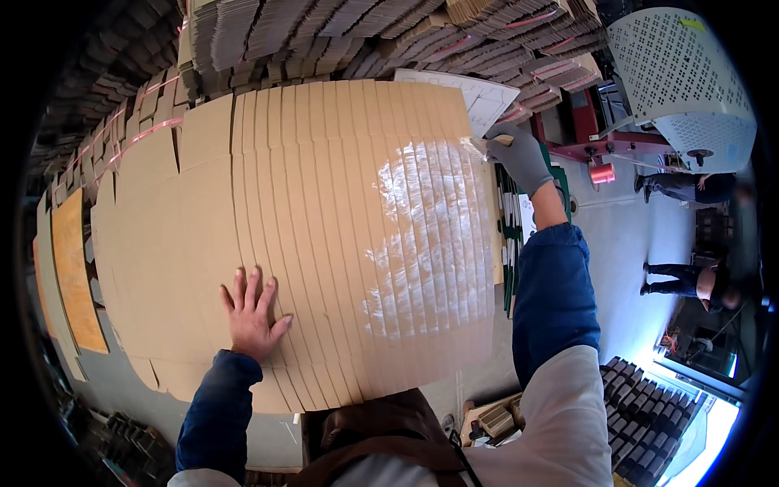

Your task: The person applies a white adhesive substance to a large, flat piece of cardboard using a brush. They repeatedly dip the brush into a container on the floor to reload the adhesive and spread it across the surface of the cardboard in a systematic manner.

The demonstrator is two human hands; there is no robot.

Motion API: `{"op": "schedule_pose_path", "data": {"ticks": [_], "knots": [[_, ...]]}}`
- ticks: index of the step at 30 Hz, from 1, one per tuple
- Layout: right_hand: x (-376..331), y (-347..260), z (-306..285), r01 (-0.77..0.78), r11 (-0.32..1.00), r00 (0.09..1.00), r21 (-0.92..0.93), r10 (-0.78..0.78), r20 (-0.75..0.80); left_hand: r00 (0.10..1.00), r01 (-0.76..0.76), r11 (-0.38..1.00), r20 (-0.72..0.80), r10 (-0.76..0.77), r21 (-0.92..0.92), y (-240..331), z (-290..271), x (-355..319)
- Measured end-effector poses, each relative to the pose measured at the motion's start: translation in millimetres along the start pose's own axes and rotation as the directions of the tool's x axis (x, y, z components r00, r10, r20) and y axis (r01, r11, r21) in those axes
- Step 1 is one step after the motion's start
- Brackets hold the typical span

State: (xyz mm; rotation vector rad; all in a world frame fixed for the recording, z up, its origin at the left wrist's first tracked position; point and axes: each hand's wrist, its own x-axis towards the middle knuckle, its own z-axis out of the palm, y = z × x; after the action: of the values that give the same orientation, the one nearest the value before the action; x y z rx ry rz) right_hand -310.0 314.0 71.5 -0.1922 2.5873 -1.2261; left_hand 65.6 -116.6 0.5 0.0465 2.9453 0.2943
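Fanned-out cardboard sheets lie overlapping like shingles in front of me, their edges in close parallel lines. Wet-looking white glue is smeared in streaks over the edges on the right side. My left hand, bare, rests flat with fingers spread on the sheets at the lower middle. At the far right corner of the sheets, my right hand, in a grey glove, is closed round a brush. The brush's tip is at the sheets' edge; most of its handle is hidden by the glove.
Bundled cardboard stacks rise along the far side. A white perforated machine guard stands at the far right, above a red frame with a pink twine spool. Two people stand farther right. Dark stacked pieces sit at the lower right.
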Motion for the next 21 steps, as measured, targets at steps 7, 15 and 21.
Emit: {"op": "schedule_pose_path", "data": {"ticks": [7,15,21], "knots": [[10.3,-15.9,28.6,-0.041,0.888,0.997,0.458,0.07,-0.046,1.0,-0.004,1.0,-0.025,0.004,-0.021,0.9,1.0,2.6],[24.1,-8.2,76.9,0.164,0.98,0.982,-0.112,-0.173,-0.074,1.0,-0.011,1.0,-0.022,0.011,-0.004,0.1,5.9,3.5],[16.4,-44.0,81.8,0.22,0.967,0.962,-0.127,-0.236,-0.135,0.999,-0.009,1.0,-0.037,0.008,-0.013,-4.3,5.4,-1.0]]}}
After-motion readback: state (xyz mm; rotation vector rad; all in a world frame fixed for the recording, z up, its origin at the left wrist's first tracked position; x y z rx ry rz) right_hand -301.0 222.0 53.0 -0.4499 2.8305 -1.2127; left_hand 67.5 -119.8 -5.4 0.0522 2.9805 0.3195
